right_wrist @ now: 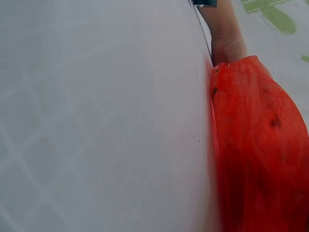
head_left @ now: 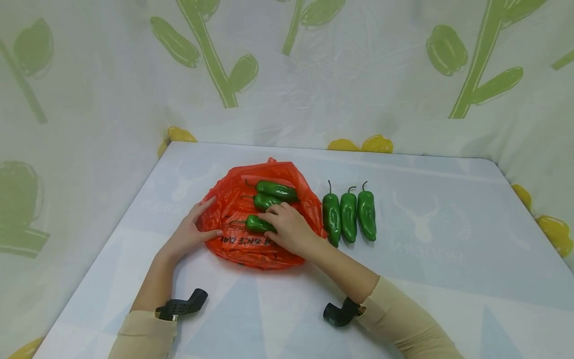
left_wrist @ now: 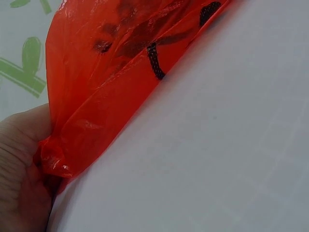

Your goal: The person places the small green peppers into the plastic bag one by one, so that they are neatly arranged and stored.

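A red plastic bag [head_left: 251, 252] lies on the table with its mouth spread wide and black print on its inside. My left hand [head_left: 190, 234] holds the bag's left edge, thumb and fingers apart around the rim; bunched red plastic [left_wrist: 55, 159] sits against that hand in the left wrist view. Inside the bag, my right hand [head_left: 291, 230] grips the nearest green chili pepper [head_left: 254, 223] by its right end, which the fingers hide. Farther back in the bag lie a middle pepper [head_left: 263, 201], partly hidden by the right hand, and a far pepper [head_left: 275, 190].
Right of the bag, three more green peppers lie side by side, stems away from me: a left one [head_left: 331, 218], a middle one [head_left: 348, 217] and a right one [head_left: 366, 214]. The white table [head_left: 430, 269] meets a leaf-patterned curtain [head_left: 358, 89] at the back.
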A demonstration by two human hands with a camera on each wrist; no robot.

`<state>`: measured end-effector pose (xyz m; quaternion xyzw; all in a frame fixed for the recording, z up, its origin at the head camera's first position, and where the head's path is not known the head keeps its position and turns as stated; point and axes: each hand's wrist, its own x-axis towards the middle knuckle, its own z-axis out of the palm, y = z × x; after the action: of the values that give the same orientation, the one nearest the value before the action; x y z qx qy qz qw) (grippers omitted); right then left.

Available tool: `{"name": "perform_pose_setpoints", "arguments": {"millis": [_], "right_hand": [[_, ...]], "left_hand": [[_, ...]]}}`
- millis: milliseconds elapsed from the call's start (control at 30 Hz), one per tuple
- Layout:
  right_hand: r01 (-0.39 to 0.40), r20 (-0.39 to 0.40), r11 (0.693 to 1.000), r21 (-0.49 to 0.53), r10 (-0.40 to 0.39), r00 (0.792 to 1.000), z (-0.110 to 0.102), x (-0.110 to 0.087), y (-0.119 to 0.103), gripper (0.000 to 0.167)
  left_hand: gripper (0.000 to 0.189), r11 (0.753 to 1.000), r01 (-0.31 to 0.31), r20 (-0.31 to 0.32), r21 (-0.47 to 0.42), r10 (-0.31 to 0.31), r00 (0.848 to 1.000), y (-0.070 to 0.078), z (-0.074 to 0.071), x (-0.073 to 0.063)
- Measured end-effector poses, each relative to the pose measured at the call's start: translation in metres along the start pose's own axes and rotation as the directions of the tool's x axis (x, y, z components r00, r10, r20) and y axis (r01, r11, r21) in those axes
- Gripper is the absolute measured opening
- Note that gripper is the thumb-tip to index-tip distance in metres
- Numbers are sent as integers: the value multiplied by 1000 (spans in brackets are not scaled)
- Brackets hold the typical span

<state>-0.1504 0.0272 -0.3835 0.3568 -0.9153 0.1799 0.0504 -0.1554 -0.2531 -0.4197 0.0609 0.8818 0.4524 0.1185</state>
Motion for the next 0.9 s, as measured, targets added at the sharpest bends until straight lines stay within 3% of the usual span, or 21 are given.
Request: {"name": "perform_pose_setpoints", "arguments": {"millis": [400,667,900], "right_hand": [[-44,-42,999,3,44,998,4,1,6,33],[-53,-48,998,35,54,997,4,1,7,38],[-25,-97,998,62,31,995,0,0,6,42]], "left_hand": [[89,1000,2,-4,7,-2,1000,-2,0,1],[89,1000,0,-1,4,0,1000,-1,-1,0],[89,1000,-4,-4,-8,4,1000,-1,0,0]]}}
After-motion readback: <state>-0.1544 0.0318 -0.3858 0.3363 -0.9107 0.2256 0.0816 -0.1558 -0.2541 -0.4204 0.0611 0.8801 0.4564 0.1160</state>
